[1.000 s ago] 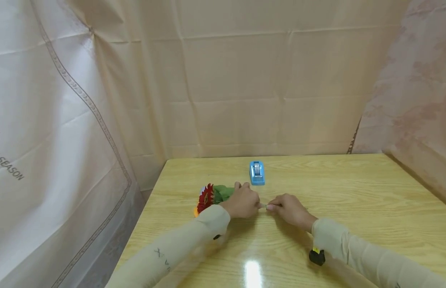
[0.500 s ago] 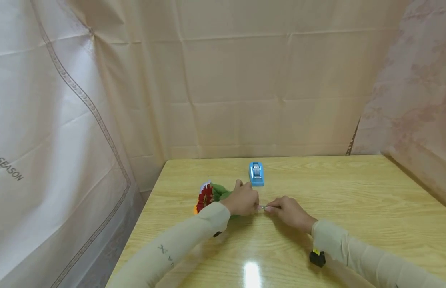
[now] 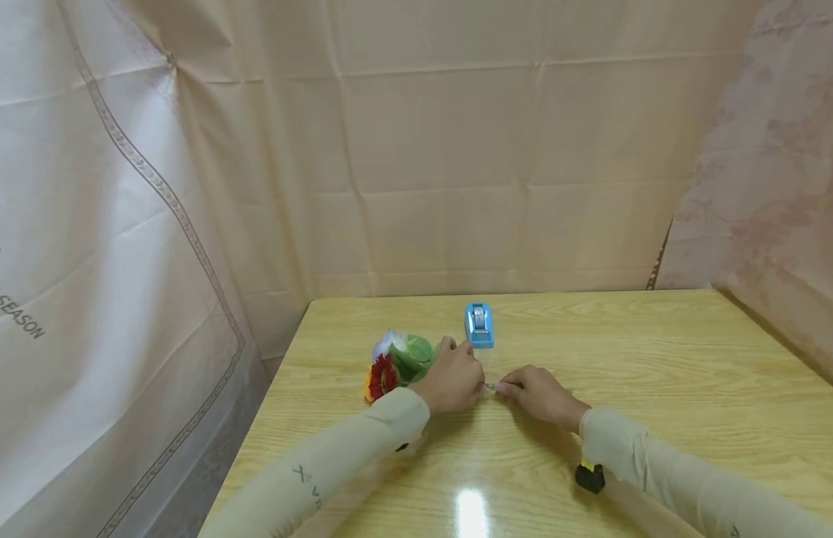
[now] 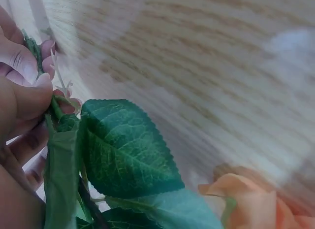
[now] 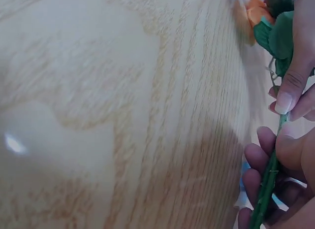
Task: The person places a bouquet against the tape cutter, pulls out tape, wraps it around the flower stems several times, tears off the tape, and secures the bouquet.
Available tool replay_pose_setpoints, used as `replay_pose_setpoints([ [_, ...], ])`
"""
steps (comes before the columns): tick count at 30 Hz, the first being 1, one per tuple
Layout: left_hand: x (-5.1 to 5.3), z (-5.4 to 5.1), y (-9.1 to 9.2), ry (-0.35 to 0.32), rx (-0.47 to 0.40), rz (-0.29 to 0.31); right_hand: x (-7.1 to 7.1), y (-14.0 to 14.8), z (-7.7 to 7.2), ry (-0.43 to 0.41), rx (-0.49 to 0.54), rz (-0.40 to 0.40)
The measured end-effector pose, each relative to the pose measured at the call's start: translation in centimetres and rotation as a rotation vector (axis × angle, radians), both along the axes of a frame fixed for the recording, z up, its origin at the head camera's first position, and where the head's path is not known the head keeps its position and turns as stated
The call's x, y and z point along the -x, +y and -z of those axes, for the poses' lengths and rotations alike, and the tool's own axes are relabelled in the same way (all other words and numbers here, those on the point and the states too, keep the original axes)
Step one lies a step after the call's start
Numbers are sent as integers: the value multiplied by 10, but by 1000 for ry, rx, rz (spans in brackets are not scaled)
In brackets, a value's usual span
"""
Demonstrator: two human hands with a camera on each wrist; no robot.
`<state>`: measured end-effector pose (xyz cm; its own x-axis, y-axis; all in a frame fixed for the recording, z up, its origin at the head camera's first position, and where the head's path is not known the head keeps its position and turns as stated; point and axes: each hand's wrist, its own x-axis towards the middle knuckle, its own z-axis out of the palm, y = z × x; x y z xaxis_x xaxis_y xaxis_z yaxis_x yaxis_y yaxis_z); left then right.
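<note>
A bunch of artificial flowers lies sideways over the table, its red bloom (image 3: pixel 383 376), orange bloom (image 3: pixel 369 388) and whitish bloom (image 3: pixel 389 342) pointing left. Green leaves (image 4: pixel 128 147) fill the part beside my left hand (image 3: pixel 453 377), which grips the stems just below them. Just to the right, my right hand (image 3: pixel 539 392) pinches the green stems (image 5: pixel 268 184) between thumb and fingers, farther down. The two hands nearly meet, thumbs on the stems. A small shiny bit shows between them in the head view; whether it is tape I cannot tell.
Behind the hands stands a blue tape dispenser (image 3: pixel 480 327) with a roll in it. The wooden table (image 3: pixel 658 351) ends at a beige cloth (image 3: pixel 443 187) hung at the back. More cloth hangs at both sides.
The flower heads have turned about the stems: the whitish bloom and leaves have come up at the back, the red one has shifted lower. Both hands stay in nearly the same place.
</note>
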<state>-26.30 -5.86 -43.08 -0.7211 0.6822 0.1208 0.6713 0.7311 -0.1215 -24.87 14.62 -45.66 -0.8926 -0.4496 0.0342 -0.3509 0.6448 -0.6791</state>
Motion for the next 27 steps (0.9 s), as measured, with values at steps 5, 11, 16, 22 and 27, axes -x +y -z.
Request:
replay_pose_setpoints([
  [5,3,0,1,-66,-15,2,0,2,0,85,18,-20],
  [11,11,-9,1,-317,-64,-58,0,3,1,168,25,-35],
  [16,17,-16,1,-467,-64,-108,0,3,2,141,34,-17],
  [22,18,-13,2,-388,-36,-88,1,1,4,123,30,3],
  [27,14,-10,0,-276,-41,-57,0,-2,2,51,36,32],
])
